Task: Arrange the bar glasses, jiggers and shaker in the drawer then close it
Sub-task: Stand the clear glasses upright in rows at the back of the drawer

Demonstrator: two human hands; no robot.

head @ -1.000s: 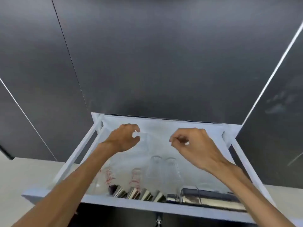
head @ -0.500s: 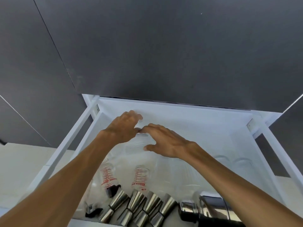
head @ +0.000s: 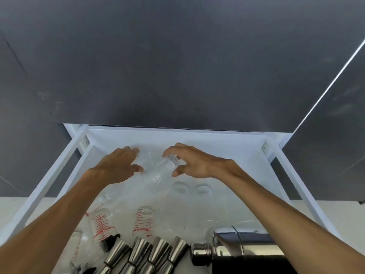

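Observation:
The white drawer (head: 284, 169) stands pulled open below me. My right hand (head: 195, 163) holds a clear ribbed glass (head: 165, 169), tilted, over the drawer's middle back. My left hand (head: 118, 165) is spread beside it, fingertips at another clear glass (head: 146, 158); whether it grips is unclear. Two more clear glasses (head: 190, 189) stand just right of centre. Two measuring glasses with red marks (head: 143, 222) lie nearer me. Several steel jiggers (head: 146, 256) sit in a row at the front, and the steel shaker (head: 237, 248) lies on its side at the front right.
Dark grey cabinet fronts (head: 177, 66) rise behind the drawer. White drawer rails (head: 45, 180) run along both sides. A pale floor (head: 11, 206) shows to the left and right. A small black-capped item (head: 108, 241) lies left of the jiggers.
My right hand has drawn back to the right from beside my left hand, now gripping the ribbed glass tilted. The view has tipped further down into the drawer.

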